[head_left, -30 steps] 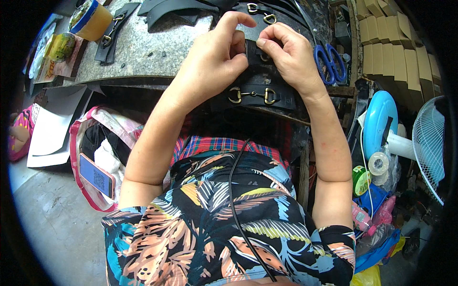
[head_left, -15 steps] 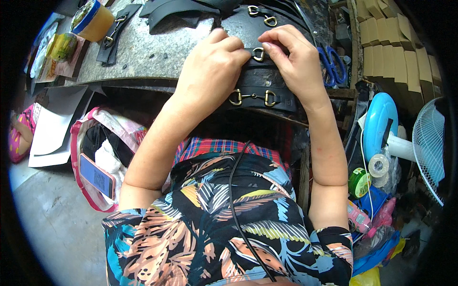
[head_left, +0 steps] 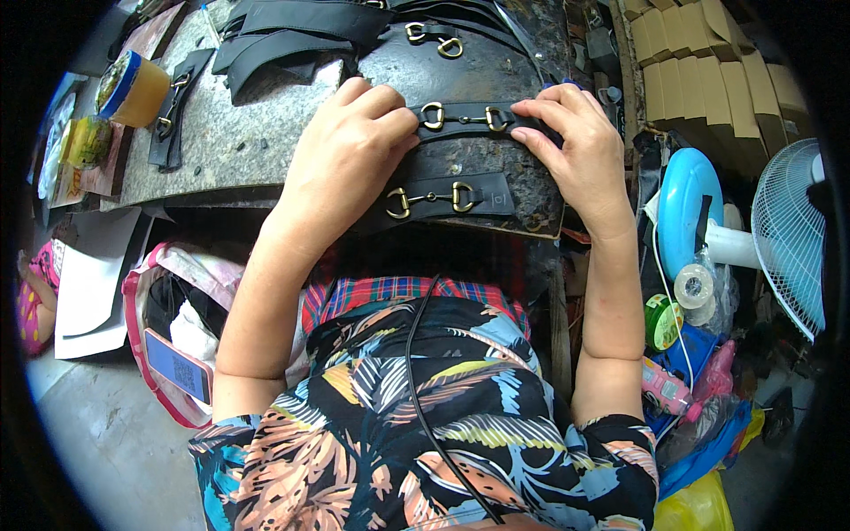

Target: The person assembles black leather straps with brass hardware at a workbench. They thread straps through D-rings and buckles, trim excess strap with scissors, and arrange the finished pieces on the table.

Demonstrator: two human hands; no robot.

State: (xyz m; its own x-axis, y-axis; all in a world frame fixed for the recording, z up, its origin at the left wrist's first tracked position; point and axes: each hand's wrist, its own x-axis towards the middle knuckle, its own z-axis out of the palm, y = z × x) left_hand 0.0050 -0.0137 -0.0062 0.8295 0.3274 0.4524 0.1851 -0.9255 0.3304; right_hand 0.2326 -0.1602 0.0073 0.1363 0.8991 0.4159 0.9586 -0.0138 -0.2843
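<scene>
Between my hands lies a black leather strap [head_left: 452,132] with a brass horsebit fitting [head_left: 465,118], two rings joined by a bar. My left hand [head_left: 350,146] is closed on the strap's left end, its fingertips partly hidden. At the other end, my right hand [head_left: 575,146] pinches the strap beside the right-hand ring. A second black strap [head_left: 485,196] with a similar brass fitting lies nearer me, along the worktable's front edge. Farther back, another brass fitting [head_left: 434,40] is attached to black leather.
Black leather pieces [head_left: 297,40] are piled on the worktable [head_left: 257,164]. At left are a strap with brass hardware [head_left: 170,115] and a blue-rimmed tub [head_left: 135,88]. Cardboard boxes [head_left: 708,80] and a fan [head_left: 788,239] stand right. A phone [head_left: 177,365] rests on a bag below left.
My hands have moved apart, the right one shifting rightward along the strap. The whole brass fitting now shows between them. The view has shifted slightly.
</scene>
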